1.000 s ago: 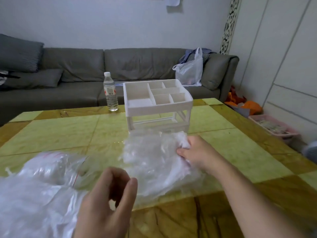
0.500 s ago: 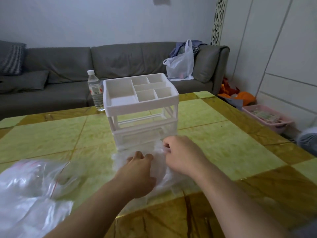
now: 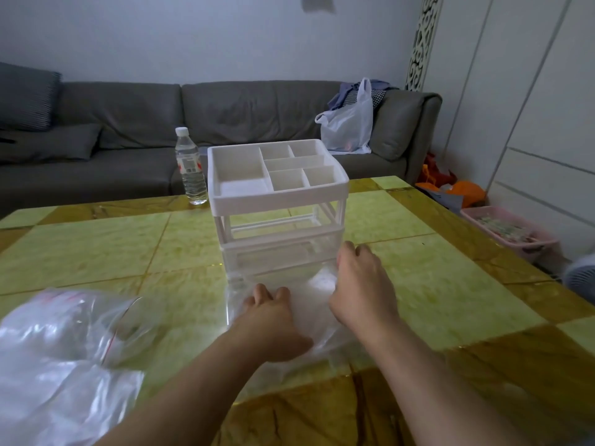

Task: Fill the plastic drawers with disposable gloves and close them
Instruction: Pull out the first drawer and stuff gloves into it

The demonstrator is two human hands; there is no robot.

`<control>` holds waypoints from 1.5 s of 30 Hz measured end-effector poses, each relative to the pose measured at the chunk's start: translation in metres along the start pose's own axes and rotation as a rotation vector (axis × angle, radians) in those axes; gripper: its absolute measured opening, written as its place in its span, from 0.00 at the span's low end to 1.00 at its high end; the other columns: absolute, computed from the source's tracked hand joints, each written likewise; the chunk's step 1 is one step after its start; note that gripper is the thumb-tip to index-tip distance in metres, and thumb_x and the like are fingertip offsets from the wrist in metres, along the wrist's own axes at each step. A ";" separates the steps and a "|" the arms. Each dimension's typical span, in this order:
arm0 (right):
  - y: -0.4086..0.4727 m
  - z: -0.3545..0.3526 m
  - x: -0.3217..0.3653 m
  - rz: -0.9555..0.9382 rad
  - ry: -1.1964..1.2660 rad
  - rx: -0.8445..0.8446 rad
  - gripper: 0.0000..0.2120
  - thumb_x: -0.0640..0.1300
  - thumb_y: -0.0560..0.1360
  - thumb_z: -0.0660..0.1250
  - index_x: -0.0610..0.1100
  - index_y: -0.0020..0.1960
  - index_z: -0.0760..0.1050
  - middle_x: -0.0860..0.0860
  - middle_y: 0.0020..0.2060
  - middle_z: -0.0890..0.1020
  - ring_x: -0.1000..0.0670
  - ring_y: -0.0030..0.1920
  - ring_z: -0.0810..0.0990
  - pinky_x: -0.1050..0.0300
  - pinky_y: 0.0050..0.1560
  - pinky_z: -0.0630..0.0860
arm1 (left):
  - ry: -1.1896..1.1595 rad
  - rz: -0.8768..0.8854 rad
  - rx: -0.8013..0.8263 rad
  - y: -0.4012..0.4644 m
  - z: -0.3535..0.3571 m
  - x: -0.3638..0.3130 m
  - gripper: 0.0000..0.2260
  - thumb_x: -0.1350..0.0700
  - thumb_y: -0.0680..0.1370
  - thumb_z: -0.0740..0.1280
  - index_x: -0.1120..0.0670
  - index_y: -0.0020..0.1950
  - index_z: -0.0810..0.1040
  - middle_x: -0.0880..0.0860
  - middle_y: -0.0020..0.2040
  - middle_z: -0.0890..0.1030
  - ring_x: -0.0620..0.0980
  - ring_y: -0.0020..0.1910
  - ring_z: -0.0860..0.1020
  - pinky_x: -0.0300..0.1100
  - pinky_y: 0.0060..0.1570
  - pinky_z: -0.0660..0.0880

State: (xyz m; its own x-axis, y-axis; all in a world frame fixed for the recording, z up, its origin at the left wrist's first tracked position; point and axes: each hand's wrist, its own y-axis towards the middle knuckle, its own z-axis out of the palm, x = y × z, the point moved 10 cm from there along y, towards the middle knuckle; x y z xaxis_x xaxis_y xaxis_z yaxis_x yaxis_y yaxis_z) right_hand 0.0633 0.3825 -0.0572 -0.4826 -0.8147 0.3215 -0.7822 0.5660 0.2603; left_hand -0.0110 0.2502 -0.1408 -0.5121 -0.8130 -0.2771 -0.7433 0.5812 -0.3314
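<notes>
Both hands [image 3: 318, 304] have pushed forward, covering the blurred gloves [image 3: 317, 286].

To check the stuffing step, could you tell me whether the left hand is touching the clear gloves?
Touching: the head view shows the left hand lying on the pile of clear gloves, with no gap.

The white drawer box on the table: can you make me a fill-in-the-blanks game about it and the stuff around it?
1. The water bottle stands to the ____ of the white drawer box.
2. Both hands, left hand and right hand, are on the clear ____ gloves.
3. The white carrier bag sits on the ____.

Missing words: left; plastic; sofa
</notes>
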 end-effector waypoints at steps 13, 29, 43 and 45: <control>-0.017 0.082 0.016 0.030 0.067 0.530 0.29 0.46 0.72 0.73 0.40 0.70 0.72 0.42 0.70 0.69 0.39 0.72 0.71 0.52 0.70 0.74 | -0.215 -0.066 -0.041 0.006 0.004 0.013 0.47 0.38 0.70 0.75 0.50 0.81 0.54 0.55 0.74 0.57 0.59 0.77 0.59 0.51 0.75 0.65; -0.017 0.103 0.015 0.050 -0.035 0.668 0.43 0.55 0.79 0.68 0.43 0.84 0.49 0.44 0.83 0.45 0.43 0.84 0.46 0.44 0.82 0.60 | -0.029 0.134 -0.343 -0.038 -0.041 -0.015 0.16 0.56 0.77 0.67 0.50 0.65 0.73 0.50 0.64 0.70 0.53 0.65 0.69 0.45 0.62 0.73; -0.018 0.099 0.017 0.067 -0.020 0.669 0.57 0.58 0.72 0.79 0.40 0.84 0.45 0.43 0.83 0.48 0.42 0.84 0.47 0.44 0.83 0.56 | -0.073 -0.168 0.034 -0.011 0.000 0.006 0.54 0.43 0.77 0.74 0.70 0.80 0.38 0.69 0.80 0.50 0.64 0.79 0.59 0.46 0.75 0.65; -0.016 0.099 0.015 0.074 -0.010 0.654 0.58 0.56 0.72 0.80 0.40 0.85 0.44 0.43 0.83 0.48 0.42 0.84 0.47 0.46 0.83 0.56 | -0.105 -0.188 0.014 -0.009 -0.002 0.006 0.52 0.43 0.78 0.72 0.71 0.79 0.40 0.69 0.79 0.52 0.63 0.78 0.61 0.45 0.71 0.68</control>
State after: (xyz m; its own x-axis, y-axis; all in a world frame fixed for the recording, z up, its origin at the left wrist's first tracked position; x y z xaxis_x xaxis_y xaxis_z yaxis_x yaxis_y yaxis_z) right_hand 0.0299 0.3486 -0.1466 -0.5457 -0.7795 0.3076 -0.8233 0.4303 -0.3701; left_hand -0.0082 0.2404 -0.1377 -0.3171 -0.8991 -0.3017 -0.8150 0.4210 -0.3981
